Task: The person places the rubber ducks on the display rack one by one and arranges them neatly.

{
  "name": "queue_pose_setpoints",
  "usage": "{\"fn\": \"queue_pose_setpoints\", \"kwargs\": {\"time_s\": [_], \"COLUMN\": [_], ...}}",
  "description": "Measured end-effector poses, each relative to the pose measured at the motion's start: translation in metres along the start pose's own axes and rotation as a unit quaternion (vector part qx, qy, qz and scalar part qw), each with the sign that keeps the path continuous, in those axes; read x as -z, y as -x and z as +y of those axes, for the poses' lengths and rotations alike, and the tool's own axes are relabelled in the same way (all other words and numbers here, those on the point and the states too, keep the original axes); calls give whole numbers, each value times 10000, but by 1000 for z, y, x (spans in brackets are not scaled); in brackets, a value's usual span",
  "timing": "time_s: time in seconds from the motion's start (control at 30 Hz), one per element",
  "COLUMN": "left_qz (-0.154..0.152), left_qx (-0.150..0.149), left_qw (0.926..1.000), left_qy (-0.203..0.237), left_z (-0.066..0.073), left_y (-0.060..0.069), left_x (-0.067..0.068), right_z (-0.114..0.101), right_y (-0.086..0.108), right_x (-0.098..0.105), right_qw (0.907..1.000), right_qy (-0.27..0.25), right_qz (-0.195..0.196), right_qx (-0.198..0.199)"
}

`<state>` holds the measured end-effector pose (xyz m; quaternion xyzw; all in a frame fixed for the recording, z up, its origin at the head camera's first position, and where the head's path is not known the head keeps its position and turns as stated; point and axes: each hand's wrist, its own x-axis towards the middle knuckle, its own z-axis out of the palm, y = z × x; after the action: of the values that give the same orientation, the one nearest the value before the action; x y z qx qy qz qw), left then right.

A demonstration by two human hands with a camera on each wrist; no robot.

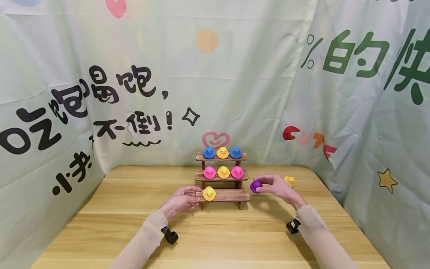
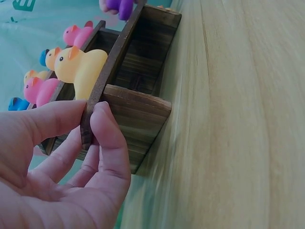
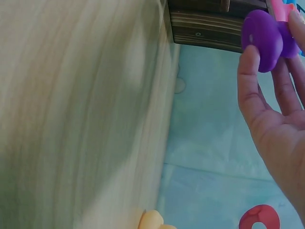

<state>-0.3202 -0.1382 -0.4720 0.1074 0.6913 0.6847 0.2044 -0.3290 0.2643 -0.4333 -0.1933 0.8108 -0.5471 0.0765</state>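
A three-step wooden shelf [image 1: 231, 195] stands on the table. My left hand [image 1: 181, 200] pinches the left end of its lowest board between thumb and forefinger, as the left wrist view shows. Close to those fingers, a yellow rubber duck [image 1: 209, 194] sits at the left of that board. My right hand [image 1: 277, 188] grips a purple rubber duck [image 1: 256, 186] just off the shelf's right side, above the table; in the right wrist view its round base [image 3: 259, 40] shows. The middle board carries a yellow duck [image 1: 223, 172] between two pink ones; the top board, a yellow duck [image 1: 222, 152] between two blue ones.
Behind my right hand, another yellow duck [image 1: 289, 181] rests on the wooden table [image 1: 215, 239]. Printed cloth [image 1: 235, 93] hangs behind the table and along both sides. Each sleeve carries a small black camera mount, such as the left one [image 1: 170, 235].
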Motion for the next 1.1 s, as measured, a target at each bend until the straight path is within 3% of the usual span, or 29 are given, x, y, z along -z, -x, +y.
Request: {"fn": "queue_pose_setpoints", "kwargs": {"time_s": [0.27, 0.5, 1.1], "left_qz": [50, 63, 2], "left_qx": [21, 66, 75], "left_qw": [10000, 10000, 10000], "left_qy": [-32, -17, -54], "left_z": [-3, -5, -4], "left_y": [3, 1, -3], "left_x": [1, 2, 2], "right_z": [-1, -6, -16], "right_y": [0, 0, -9], "right_x": [-8, -19, -55], "right_qw": [9998, 9998, 9990], "right_qy": [-157, -141, 233], "right_qz": [80, -79, -334], "right_qx": [35, 65, 204]}}
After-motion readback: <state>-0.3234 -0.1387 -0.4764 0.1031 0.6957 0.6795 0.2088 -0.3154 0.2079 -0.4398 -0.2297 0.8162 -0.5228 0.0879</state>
